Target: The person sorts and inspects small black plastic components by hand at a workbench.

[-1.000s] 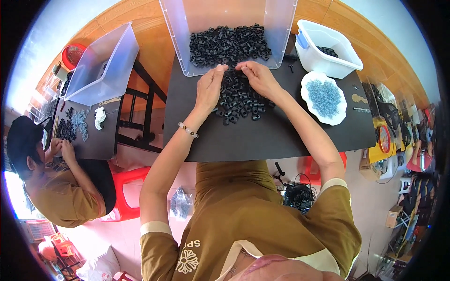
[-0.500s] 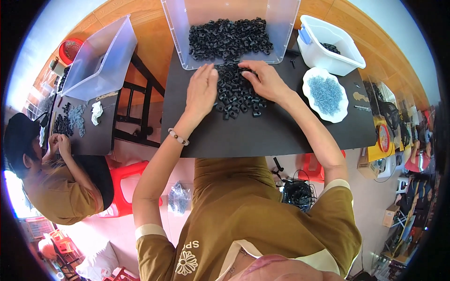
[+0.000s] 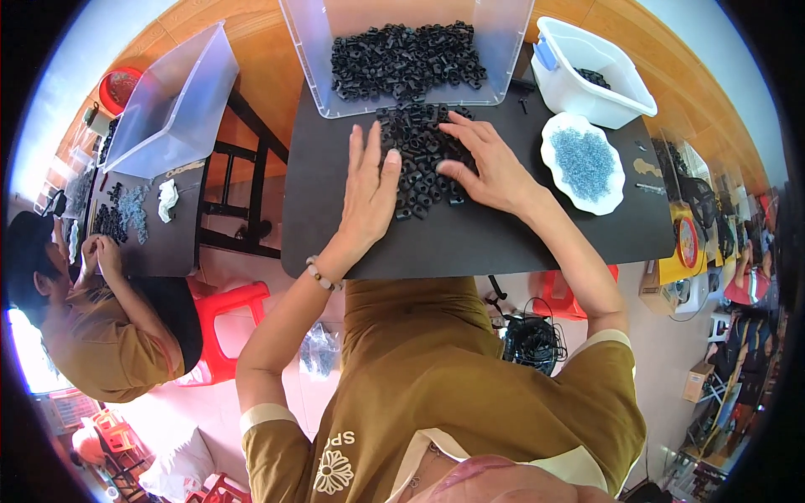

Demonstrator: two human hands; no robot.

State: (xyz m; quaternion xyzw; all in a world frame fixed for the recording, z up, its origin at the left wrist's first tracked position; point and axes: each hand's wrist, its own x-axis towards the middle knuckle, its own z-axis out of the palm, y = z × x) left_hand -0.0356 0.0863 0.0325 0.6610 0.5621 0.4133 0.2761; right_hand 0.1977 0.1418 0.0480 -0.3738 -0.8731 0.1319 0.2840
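A heap of small black plastic parts [image 3: 417,180] lies on the dark table [image 3: 335,239], spilling from the front of a clear plastic bin [image 3: 306,63] tipped toward me. More of the same black parts [image 3: 407,63] fill the bin's lower side. My left hand [image 3: 371,184] rests along the left edge of the heap, fingers stretched out. On the other side my right hand [image 3: 490,163] lies against the heap with its fingers spread and its thumb over the parts. Neither hand grips anything.
To the right stand a scalloped white dish [image 3: 616,189] of small pale-blue pieces and a white tub [image 3: 599,105] with black parts inside. At left, another person [image 3: 117,335] sits working at a second table, beside another clear bin [image 3: 172,126]. A red stool [image 3: 222,335] stands on the floor.
Both hands have drawn back toward me from the bin's front edge, along the sides of the heap. The fingers of my left hand have spread apart.
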